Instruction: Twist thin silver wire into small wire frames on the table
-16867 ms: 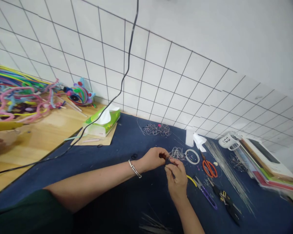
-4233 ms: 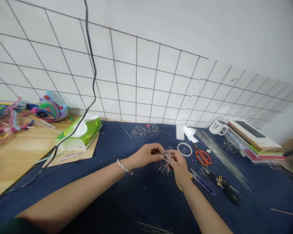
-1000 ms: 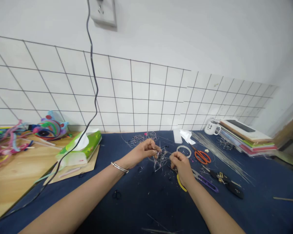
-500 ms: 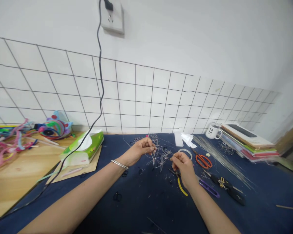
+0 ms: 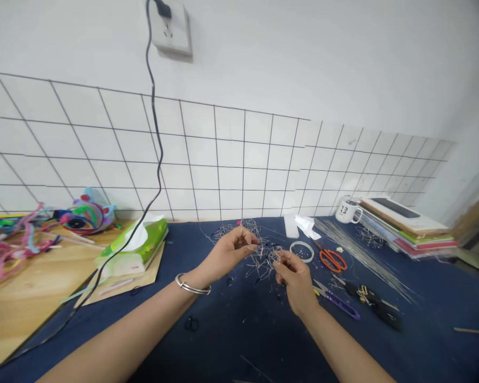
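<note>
Wire tangle (image 5: 261,261), left hand (image 5: 225,255) and right hand (image 5: 299,283) pinching it, exact contact unclear, yellow handle (image 5: 316,291) mostly hidden

A craft workspace: orange-handled scissors (image 5: 332,260) and straight wires (image 5: 365,259) right of the hands (image 5: 230,254), pipe cleaners (image 5: 13,254) far left

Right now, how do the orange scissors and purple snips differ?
The orange scissors have two rounded finger loops; the purple snips have one long, narrow handle. The scissors lie farther from the person, the snips nearer. Both rest on the dark blue cloth.
</note>
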The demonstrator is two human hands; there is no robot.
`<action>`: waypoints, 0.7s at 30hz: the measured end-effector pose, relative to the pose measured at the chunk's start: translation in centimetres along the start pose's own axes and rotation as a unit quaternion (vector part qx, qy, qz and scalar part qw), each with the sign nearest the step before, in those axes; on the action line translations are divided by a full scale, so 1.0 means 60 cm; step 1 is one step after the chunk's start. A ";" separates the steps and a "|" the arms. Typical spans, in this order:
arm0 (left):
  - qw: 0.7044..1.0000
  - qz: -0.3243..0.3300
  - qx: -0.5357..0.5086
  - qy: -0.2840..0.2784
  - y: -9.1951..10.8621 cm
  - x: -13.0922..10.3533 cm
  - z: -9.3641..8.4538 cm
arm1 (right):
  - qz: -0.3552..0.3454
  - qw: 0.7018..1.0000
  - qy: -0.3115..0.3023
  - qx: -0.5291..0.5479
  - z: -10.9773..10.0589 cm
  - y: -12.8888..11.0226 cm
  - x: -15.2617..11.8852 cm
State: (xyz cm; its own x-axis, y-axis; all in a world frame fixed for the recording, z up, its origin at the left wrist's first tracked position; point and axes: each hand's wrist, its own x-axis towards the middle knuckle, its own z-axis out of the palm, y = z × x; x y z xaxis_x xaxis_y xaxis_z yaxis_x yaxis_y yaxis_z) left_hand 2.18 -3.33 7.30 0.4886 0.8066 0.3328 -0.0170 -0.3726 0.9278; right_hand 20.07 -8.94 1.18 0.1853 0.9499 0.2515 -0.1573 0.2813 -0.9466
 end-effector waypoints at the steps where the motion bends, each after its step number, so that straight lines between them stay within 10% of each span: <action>1: 1.000 -0.006 -0.020 0.002 0.000 0.000 0.001 | 0.004 1.000 -0.007 0.012 0.000 -0.001 -0.001; 10: 0.994 -0.041 -0.100 -0.014 -0.004 -0.001 0.006 | 0.027 0.989 -0.111 -0.092 -0.001 -0.014 -0.005; 21: 0.994 -0.035 -0.105 0.002 -0.020 0.017 -0.030 | -0.086 0.972 -0.050 -0.211 -0.013 -0.015 -0.002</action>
State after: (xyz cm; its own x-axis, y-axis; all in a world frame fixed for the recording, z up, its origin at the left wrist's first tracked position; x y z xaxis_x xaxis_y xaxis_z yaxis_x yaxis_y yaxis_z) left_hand 1.15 -1.23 6.84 0.4912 0.8290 0.2673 -0.1662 -0.2120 0.9630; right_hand 20.96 -9.44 1.86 0.0754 0.9081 0.4120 0.2839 0.3766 -0.8818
